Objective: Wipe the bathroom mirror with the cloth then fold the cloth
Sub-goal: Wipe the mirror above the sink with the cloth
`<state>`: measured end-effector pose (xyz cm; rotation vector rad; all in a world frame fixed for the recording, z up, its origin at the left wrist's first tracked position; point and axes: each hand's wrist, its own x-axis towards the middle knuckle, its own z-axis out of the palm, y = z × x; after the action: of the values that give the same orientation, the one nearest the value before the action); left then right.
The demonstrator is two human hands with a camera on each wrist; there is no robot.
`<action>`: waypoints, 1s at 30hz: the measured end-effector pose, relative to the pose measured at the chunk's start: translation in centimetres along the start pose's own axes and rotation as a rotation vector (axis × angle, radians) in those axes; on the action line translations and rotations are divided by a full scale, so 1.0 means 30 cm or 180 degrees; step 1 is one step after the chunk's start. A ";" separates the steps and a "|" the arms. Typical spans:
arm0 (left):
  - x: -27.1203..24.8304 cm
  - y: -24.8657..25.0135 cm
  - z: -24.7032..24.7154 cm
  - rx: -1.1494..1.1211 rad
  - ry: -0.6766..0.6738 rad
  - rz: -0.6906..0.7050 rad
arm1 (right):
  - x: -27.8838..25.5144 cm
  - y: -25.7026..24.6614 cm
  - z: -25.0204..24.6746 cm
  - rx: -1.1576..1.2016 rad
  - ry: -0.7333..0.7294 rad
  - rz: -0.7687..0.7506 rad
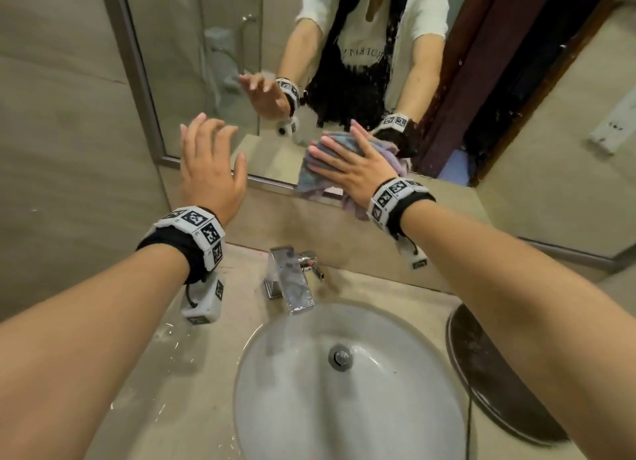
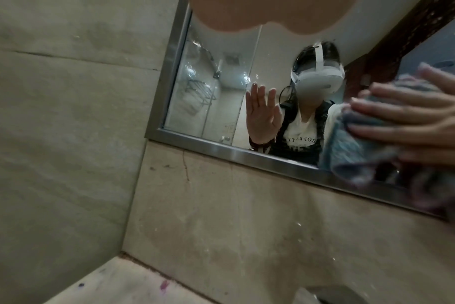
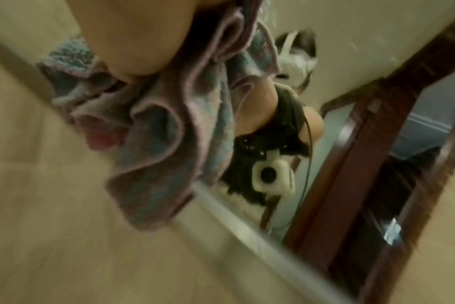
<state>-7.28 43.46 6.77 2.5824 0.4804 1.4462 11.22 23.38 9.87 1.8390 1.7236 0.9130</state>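
The metal-framed mirror (image 1: 220, 63) hangs above the counter. My right hand (image 1: 347, 168) lies flat with straight fingers on a crumpled blue and pink cloth (image 1: 311, 177), pressing it to the glass at the mirror's lower edge. Part of the cloth hangs over the bottom frame. My left hand (image 1: 208, 160) is open with spread fingers, held in front of the mirror's lower left corner, a little off the glass. The left wrist view shows the mirror (image 2: 210, 86), the right hand (image 2: 416, 121) and the cloth (image 2: 361, 144). The blurred right wrist view has the cloth (image 3: 169, 127) bunched below my palm (image 3: 133, 41).
A chrome faucet (image 1: 290, 280) stands under the mirror behind a white oval sink (image 1: 275, 390). A dark round mat (image 1: 495, 373) lies on the counter at the right. A tiled wall (image 1: 69, 132) closes the left side. A brown door frame is reflected at the right.
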 end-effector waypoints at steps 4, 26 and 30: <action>0.085 0.022 -0.032 -0.0025 0.0056 0.0055 | 0.104 0.139 -0.174 -0.0366 0.0195 0.0474; 0.043 0.294 0.045 -0.1090 -0.0620 0.0381 | -0.203 0.006 -0.085 0.0032 0.0190 0.2233; 0.063 0.440 0.080 -0.0978 -0.1202 0.1205 | -0.305 0.082 -0.128 0.0004 0.0052 0.1725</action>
<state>-1.60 31.78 10.68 2.6807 -0.2713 0.9727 10.14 13.65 12.79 2.3545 1.2419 1.1230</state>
